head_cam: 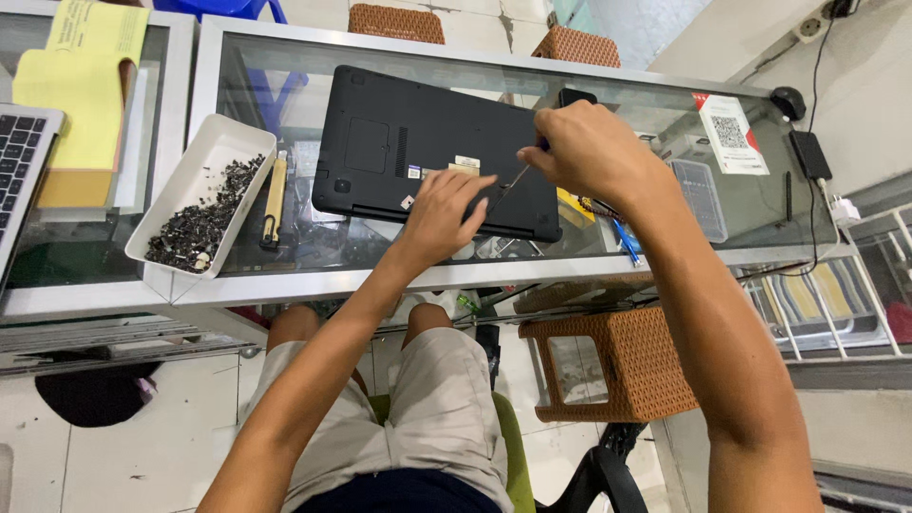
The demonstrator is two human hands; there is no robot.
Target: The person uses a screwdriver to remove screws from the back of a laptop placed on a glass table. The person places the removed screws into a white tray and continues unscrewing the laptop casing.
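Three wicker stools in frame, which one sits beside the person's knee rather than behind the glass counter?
The large brown wicker stool on the floor below the counter, right of the person's legs. The other two wicker stools show only their tops beyond the counter's far edge.

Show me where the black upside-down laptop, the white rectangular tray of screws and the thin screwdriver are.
black upside-down laptop [399, 142], head view, bare bottom panel.
white rectangular tray of screws [214, 142], head view, bare inner floor.
thin screwdriver [513, 179], head view, metal shaft.

Both arms stretched forward. Left hand [442, 214] flat, fingers [475, 185] spread, palm down. Right hand [589, 152] raised higher, fingers curled tight, wrist bent.
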